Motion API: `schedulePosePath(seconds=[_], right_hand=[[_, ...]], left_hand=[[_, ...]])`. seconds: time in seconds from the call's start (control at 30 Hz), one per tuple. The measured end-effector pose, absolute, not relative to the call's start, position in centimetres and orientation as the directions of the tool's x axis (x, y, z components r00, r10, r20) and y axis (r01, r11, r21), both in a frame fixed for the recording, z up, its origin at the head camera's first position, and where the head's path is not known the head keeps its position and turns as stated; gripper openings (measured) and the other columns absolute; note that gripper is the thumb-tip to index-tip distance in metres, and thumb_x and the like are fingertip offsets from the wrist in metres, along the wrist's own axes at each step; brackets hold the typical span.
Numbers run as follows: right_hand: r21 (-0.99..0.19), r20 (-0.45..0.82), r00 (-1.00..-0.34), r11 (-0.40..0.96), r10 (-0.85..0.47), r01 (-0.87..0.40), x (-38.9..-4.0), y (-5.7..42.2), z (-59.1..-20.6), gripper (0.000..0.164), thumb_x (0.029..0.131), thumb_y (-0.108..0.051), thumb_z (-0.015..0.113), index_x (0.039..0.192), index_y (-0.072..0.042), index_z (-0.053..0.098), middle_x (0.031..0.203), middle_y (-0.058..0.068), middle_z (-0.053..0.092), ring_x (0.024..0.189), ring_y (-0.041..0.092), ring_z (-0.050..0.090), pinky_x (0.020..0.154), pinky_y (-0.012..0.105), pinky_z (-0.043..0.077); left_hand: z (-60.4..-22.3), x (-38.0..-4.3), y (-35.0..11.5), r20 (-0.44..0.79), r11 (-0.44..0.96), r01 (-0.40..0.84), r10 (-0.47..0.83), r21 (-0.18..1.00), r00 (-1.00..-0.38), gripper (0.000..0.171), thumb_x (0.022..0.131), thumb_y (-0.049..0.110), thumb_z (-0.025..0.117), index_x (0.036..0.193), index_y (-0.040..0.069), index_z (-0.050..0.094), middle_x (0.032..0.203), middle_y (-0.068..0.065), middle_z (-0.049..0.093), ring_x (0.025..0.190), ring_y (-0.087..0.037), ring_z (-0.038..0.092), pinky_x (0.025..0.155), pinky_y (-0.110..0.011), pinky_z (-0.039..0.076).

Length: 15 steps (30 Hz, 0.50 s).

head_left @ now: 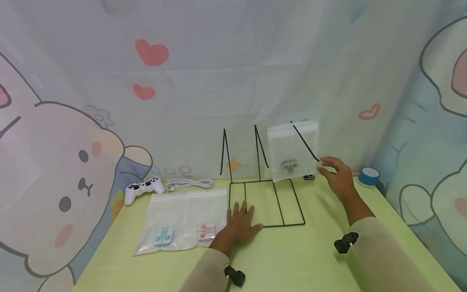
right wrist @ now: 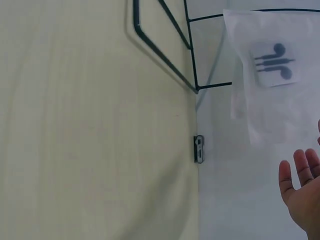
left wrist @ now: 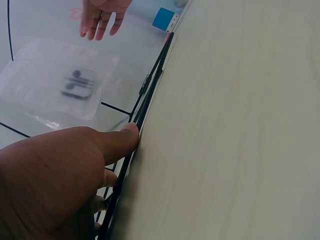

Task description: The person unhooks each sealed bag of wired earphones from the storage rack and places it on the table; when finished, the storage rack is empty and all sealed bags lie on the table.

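A black wire display rack (head_left: 283, 202) stands on the table, with upright prongs at its back. From its right prong hangs a clear zip bag (head_left: 282, 146) holding dark earphones (head_left: 290, 166) in a case. My left hand (head_left: 240, 223) rests with spread fingers on the left front of the rack's base; in the left wrist view its thumb (left wrist: 122, 142) lies against the wire. Beside the bag's right edge, near the prong's tip, my right hand (head_left: 337, 176) is raised with loosely bent fingers. The right wrist view shows that hand (right wrist: 305, 195) apart from the bag.
Left of the rack lie two zip bags (head_left: 168, 211) with blue earphones (head_left: 164, 236) and pink earphones (head_left: 206, 231). Behind them are a white game controller (head_left: 144, 188) and a coiled white cable (head_left: 189, 184). A blue tape roll (head_left: 369, 177) and a small black device (head_left: 309, 177) sit at the back right.
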State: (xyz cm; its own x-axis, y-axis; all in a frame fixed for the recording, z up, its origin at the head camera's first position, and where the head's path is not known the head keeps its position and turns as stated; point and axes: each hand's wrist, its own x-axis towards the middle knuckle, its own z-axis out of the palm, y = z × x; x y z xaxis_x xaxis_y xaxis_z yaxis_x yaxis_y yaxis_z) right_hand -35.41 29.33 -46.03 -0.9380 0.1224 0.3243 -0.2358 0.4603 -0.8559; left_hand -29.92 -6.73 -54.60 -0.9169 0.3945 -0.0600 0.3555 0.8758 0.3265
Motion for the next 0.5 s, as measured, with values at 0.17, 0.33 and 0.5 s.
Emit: schedulePosePath(seconds=[0.17,0.33,0.5], right_hand=[[-0.851,0.340,-0.934,0.457,0.106,-0.258,-36.3,28.7,-45.3,0.052,0.095,-0.038,0.066,0.137,-0.010,0.058,0.152,0.007,0.043,0.139,0.029,0.042,0.108,0.046,0.045],[-0.869,0.307,-0.946,0.435,0.103,-0.235,-36.9,28.3,-44.9,0.054,0.093,-0.034,0.069,0.138,-0.006,0.057,0.156,0.009,0.039,0.148,0.032,0.031,0.112,0.054,0.038],[-0.870,0.307,-0.946,0.435,0.106,-0.234,-37.2,27.6,-44.4,0.055,0.093,-0.032,0.070,0.137,-0.002,0.056,0.154,0.011,0.041,0.148,0.034,0.031,0.111,0.054,0.039]], left_hand=[[-54.7,-29.8,-6.7,-0.054,0.872,0.357,0.396,0.335,-0.917,0.077,0.098,0.063,0.041,0.157,0.015,0.028,0.167,-0.016,0.013,0.154,-0.044,0.007,0.120,-0.066,0.007],[-54.8,-29.7,-6.6,-0.059,0.872,0.358,0.398,0.334,-0.915,0.077,0.098,0.063,0.040,0.158,0.016,0.028,0.167,-0.016,0.012,0.154,-0.044,0.007,0.120,-0.065,0.007],[-54.5,-29.7,-6.7,-0.060,0.874,0.351,0.391,0.336,-0.918,0.077,0.098,0.063,0.040,0.158,0.016,0.027,0.167,-0.015,0.011,0.154,-0.043,0.006,0.121,-0.065,0.006]])
